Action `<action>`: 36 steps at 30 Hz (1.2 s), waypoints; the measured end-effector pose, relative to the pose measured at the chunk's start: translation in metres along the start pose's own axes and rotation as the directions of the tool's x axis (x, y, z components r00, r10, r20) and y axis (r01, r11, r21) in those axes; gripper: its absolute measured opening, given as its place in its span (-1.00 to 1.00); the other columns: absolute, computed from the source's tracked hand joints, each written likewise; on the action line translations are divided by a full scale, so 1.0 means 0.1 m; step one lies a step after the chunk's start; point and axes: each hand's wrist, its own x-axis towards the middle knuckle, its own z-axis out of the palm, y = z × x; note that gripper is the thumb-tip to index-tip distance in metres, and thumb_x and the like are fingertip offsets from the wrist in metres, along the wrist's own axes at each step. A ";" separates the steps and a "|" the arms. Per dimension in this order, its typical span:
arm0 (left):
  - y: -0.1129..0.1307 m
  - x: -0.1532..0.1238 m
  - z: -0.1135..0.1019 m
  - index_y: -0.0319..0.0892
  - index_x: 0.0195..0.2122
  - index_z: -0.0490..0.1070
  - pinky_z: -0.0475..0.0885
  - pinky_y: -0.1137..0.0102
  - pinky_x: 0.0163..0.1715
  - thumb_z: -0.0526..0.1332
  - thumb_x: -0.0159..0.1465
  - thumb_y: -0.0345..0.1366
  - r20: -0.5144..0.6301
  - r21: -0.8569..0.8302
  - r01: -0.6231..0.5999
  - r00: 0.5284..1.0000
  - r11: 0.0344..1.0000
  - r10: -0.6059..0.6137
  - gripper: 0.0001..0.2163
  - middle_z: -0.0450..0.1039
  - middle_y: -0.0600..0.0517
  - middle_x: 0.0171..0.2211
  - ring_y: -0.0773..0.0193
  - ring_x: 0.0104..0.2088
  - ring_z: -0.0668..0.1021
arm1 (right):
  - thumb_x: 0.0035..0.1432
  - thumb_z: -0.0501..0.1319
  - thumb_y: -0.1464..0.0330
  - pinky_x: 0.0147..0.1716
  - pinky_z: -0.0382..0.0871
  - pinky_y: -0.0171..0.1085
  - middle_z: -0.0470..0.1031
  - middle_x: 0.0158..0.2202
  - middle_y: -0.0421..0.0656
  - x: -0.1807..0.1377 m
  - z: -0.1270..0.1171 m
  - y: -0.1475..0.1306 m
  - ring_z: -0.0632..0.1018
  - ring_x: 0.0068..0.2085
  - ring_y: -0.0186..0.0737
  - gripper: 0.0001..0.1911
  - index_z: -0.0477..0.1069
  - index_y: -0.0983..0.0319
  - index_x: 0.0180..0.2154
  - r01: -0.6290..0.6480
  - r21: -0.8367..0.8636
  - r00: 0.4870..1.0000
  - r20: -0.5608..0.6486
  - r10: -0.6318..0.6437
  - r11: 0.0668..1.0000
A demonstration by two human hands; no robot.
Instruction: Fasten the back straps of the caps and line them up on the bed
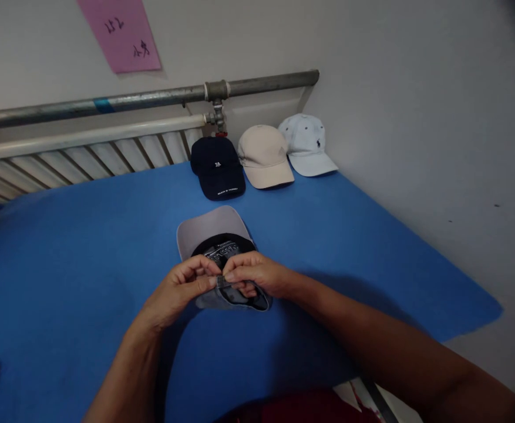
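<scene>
A grey cap (208, 226) lies upside down on the blue sheet (85, 247), its brim pointing away from me and its dark inside showing. My left hand (182, 288) and my right hand (255, 273) meet over the cap's rear opening. Both are closed in a pinch on the cap's back strap (222, 282), thumbs and forefingers pressed together at its small buckle. The rear part of the cap is partly hidden under my fingers.
Three caps sit in a row at the far edge: a navy cap (217, 167), a beige cap (263, 155), a pale blue cap (305, 144). Behind them run a metal pipe (151, 97) and a slatted rail (85, 155). A white wall (437, 147) borders the right.
</scene>
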 end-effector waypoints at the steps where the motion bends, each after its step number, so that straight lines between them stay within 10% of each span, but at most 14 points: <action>1: 0.01 0.00 0.00 -0.17 -0.30 0.48 0.34 0.53 -0.40 0.36 0.15 -0.25 0.000 -0.001 0.008 1.000 1.000 -0.008 -0.85 0.43 0.10 -0.42 0.43 -0.42 0.43 | 0.00 0.25 0.37 -0.69 0.02 -0.47 0.22 -0.67 -0.37 0.00 0.01 0.00 0.18 -0.67 -0.53 -0.90 0.38 0.26 -0.46 0.014 -0.012 1.000 -0.002 -0.014 1.000; 17: 0.05 -0.02 0.05 -0.20 -0.30 0.42 0.33 0.52 -0.48 0.39 0.11 -0.27 0.012 -0.037 0.051 0.999 0.998 -0.051 -0.79 0.45 0.08 -0.45 0.41 -0.47 0.47 | 0.01 0.27 0.43 -0.47 0.33 -0.36 0.41 -0.51 -0.30 -0.09 0.07 -0.08 0.44 -0.49 -0.40 -0.88 0.37 0.23 -0.34 0.165 -0.250 0.983 -0.041 -0.180 0.954; 26: 0.03 0.01 0.07 -0.21 -0.41 0.37 0.20 0.58 -0.57 0.39 0.09 -0.28 -0.001 -0.061 0.012 1.000 0.998 -0.012 -0.80 0.33 0.16 -0.55 0.50 -0.57 0.32 | 0.10 0.28 0.40 -0.03 0.32 -0.16 0.43 -0.25 -0.17 -0.13 0.06 -0.09 0.45 -0.13 -0.24 -0.89 0.51 0.16 -0.26 0.498 -0.656 0.826 0.160 -0.540 0.567; 36: 0.07 -0.01 0.07 -0.19 -0.40 0.40 0.31 0.52 -0.46 0.39 0.08 -0.35 0.009 -0.028 0.035 0.999 0.999 -0.035 -0.84 0.40 0.11 -0.47 0.42 -0.45 0.43 | 0.12 0.23 0.34 -0.40 0.28 -0.34 0.44 -0.45 -0.27 -0.22 0.10 -0.21 0.40 -0.45 -0.40 -0.91 0.42 0.22 -0.31 0.223 -0.293 0.966 -0.059 -0.251 0.930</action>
